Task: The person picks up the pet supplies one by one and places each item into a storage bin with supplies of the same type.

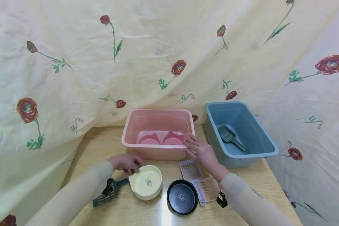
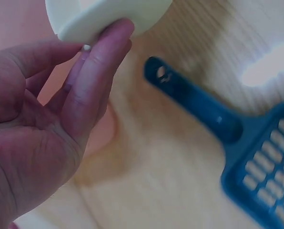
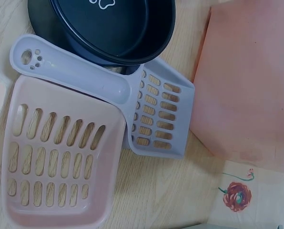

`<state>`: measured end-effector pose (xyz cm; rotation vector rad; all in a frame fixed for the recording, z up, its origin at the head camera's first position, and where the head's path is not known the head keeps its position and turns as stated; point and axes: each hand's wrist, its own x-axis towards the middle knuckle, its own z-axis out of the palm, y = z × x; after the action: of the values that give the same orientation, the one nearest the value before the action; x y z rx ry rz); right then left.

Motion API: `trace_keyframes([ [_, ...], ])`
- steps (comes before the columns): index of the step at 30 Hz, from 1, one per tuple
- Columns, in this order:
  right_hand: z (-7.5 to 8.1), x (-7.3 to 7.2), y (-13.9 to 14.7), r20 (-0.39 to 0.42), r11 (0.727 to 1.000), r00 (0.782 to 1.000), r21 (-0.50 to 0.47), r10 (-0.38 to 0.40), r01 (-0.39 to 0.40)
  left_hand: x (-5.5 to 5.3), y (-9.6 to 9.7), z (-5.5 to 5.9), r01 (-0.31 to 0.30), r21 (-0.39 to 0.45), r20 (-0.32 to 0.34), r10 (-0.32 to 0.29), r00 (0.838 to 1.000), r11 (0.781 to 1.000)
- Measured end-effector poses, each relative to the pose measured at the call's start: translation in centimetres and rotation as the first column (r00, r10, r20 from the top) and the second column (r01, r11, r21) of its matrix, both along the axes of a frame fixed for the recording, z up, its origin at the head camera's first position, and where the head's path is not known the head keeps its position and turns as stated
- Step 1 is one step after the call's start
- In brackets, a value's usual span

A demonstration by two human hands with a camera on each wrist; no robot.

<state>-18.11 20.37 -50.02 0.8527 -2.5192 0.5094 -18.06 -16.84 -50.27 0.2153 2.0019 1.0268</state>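
Pale sleeves enter below; at lower centre, the left hand pinches the cream bowl, likely for control; the right hand touches the mid-frame pink tub, perhaps bracing; we cannot tell its grip.

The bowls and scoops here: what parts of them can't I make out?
- Pink bowls: head view, near lower parts hidden by the front wall of the pink tub.
- Cream bowl: left wrist view, top edge cuts it.
- Blue scoop: left wrist view, right edge cuts it.
- Black bowl: right wrist view, top edge.
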Motion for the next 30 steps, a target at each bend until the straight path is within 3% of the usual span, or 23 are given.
trace_keyframes([
  [8, -0.1, 0.3, -0.1, -0.010, 1.000, 1.000, 0.007, 0.004, -0.004, 0.6, -1.0, 5.4, 0.077, -0.069, -0.039, -0.079, 0.996, 0.995],
  [13, 0.1, 0.4, -0.1, -0.013, 1.000, 1.000, -0.002, 0.004, -0.004, 0.3, -1.2, 8.8, 0.100, -0.119, -0.050, -0.107, 0.993, 0.988],
  [18, -0.1, 0.3, 0.0, -0.026, 1.000, 1.000, 0.009, 0.006, -0.006, -1.0, -1.3, 12.3, 0.120, -0.149, -0.097, -0.135, 0.986, 0.982],
  [24, -0.3, 0.2, 0.1, -0.031, 1.000, 1.000, 0.011, 0.002, -0.002, -3.4, -1.2, 16.4, 0.128, -0.170, -0.129, -0.151, 0.980, 0.977],
  [30, -0.1, 0.2, 0.0, -0.055, 1.000, 0.998, 0.017, 0.017, -0.016, -5.7, -0.8, 19.1, 0.122, -0.220, -0.211, -0.169, 0.963, 0.968],
])
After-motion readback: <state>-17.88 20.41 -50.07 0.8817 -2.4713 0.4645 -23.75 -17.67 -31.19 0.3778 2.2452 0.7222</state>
